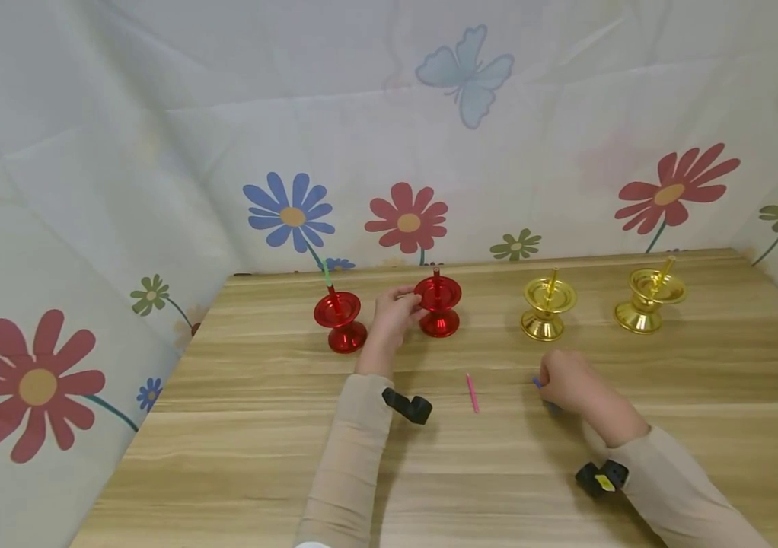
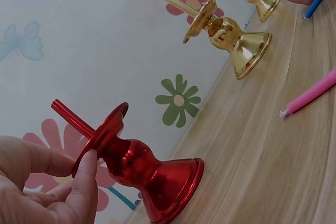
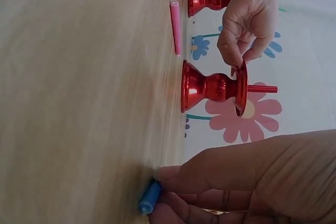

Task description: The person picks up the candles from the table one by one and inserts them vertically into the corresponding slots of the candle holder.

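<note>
My left hand [image 1: 394, 316] pinches the dish rim of a red candle holder [image 1: 438, 297], thumb and finger on its left edge. That holder stands upright on the table with a bare tube at its centre. Low over the tabletop, my right hand [image 1: 570, 384] pinches a blue candle [image 3: 150, 198] between thumb and fingers; most of the candle is hidden by the hand in the head view. Between the two hands lies a pink candle [image 1: 473, 393]. Left of my left hand, another red candle holder [image 1: 339, 320] carries a green candle [image 1: 326, 272] in its tube.
Two gold candle holders stand at the back right, the nearer one [image 1: 549, 304] just beyond my right hand and the other [image 1: 648, 299] farther right. Behind the wooden table [image 1: 471, 472] hangs a white cloth [image 1: 334, 137] printed with flowers and a butterfly.
</note>
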Available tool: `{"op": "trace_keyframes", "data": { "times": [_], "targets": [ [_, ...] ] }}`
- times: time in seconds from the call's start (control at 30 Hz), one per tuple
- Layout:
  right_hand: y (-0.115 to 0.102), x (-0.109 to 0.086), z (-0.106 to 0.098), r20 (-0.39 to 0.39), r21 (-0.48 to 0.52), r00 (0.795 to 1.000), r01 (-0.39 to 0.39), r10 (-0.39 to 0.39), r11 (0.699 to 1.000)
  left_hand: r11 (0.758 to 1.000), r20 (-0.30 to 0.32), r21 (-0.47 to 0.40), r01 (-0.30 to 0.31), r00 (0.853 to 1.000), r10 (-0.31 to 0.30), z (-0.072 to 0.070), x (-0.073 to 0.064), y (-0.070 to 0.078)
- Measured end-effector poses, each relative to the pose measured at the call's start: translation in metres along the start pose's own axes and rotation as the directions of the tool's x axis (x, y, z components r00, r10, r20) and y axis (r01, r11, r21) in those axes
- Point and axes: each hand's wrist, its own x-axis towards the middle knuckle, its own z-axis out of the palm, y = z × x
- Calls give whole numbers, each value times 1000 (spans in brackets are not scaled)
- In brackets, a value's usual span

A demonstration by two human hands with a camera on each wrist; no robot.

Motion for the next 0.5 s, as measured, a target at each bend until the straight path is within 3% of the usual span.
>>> {"op": "trace_keyframes", "data": {
  "times": [0.5],
  "targets": [
    [0, 1, 8, 41, -1, 999, 10, -9, 1000, 999, 28, 23, 25, 999, -26, 2, -2, 1]
  ]
}}
